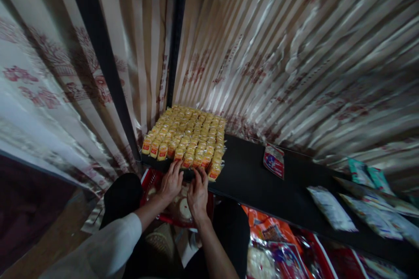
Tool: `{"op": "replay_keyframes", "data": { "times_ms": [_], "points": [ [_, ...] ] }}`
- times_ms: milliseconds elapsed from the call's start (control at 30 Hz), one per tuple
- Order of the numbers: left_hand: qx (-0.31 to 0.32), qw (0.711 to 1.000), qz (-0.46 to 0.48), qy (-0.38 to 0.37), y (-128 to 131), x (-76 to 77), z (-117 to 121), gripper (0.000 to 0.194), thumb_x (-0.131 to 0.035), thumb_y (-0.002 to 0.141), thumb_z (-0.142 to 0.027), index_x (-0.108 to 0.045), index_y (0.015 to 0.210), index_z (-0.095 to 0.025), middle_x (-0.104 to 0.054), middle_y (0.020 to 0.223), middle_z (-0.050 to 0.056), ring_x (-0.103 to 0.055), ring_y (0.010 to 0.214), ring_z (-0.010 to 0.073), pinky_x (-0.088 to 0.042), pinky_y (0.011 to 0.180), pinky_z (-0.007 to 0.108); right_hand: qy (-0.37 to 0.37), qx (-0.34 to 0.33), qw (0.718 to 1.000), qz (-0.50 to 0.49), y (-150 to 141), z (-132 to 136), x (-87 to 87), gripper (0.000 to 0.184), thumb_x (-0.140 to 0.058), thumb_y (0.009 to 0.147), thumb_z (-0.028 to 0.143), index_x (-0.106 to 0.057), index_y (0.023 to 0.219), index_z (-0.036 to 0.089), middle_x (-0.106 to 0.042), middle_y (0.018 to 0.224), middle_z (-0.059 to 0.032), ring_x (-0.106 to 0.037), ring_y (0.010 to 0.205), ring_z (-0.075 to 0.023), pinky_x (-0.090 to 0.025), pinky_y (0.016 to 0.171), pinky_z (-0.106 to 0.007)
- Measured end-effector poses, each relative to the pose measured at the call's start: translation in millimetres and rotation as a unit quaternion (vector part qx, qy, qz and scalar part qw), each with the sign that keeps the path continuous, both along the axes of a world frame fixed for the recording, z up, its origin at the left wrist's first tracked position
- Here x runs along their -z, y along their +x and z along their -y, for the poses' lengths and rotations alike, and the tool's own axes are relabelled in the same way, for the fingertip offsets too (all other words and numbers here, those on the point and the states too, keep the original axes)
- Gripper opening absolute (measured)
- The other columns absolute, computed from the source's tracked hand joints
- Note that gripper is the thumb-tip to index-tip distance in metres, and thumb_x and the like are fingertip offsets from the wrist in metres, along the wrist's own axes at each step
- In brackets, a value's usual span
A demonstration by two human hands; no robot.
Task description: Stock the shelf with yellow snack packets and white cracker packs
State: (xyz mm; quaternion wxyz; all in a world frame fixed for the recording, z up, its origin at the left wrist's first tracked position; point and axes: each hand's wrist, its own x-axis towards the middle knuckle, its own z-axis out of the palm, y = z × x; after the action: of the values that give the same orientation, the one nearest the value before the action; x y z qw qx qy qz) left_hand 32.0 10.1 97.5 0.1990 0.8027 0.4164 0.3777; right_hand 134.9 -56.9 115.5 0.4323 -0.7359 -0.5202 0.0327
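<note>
A block of many small yellow snack packets [188,137] with red labels lies in tight rows on the left end of a black shelf [258,183]. My left hand [170,182] and my right hand [197,192] rest side by side at the front edge of the block. The fingers of both are stretched forward and touch the front row of packets. Neither hand grips a packet that I can make out. A white sleeve covers my left forearm.
A red basket [157,181] with round packaged goods sits below my hands. A red-and-blue packet [274,161] and several pale bags [330,209] lie further right on the shelf. Striped patterned curtains hang behind. More bagged goods [271,244] fill a lower shelf.
</note>
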Motion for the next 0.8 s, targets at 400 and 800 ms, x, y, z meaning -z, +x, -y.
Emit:
{"op": "replay_keyframes", "data": {
  "times_ms": [400,800],
  "points": [
    [0.004,0.999,-0.04,0.025,5.5,-4.4,1.7,0.038,-0.033,0.093,-0.024,-0.047,0.127,-0.017,-0.052,0.125,0.012,-0.054,0.116,0.0205,-0.047,0.098,0.033,-0.007,-0.011,1.0,-0.022,10.5,-19.1,19.1,0.056,-0.034,0.087,0.019,-0.031,0.141,0.003,-0.03,0.148,-0.0209,-0.025,0.139,-0.0263,-0.032,0.109,-0.048],
    [0.017,0.999,-0.049,0.009,4.2,-11.0,-1.3,0.037,-0.033,0.091,-0.021,-0.049,0.124,-0.016,-0.054,0.123,0.011,-0.055,0.114,0.0197,-0.048,0.096,0.033,0.0,0.011,0.999,-0.033,6.3,-21.7,14.1,0.054,-0.032,0.088,0.023,-0.036,0.137,0.0,-0.038,0.142,-0.0226,-0.03,0.137,-0.0256,-0.033,0.108,-0.046]
  ]
}}
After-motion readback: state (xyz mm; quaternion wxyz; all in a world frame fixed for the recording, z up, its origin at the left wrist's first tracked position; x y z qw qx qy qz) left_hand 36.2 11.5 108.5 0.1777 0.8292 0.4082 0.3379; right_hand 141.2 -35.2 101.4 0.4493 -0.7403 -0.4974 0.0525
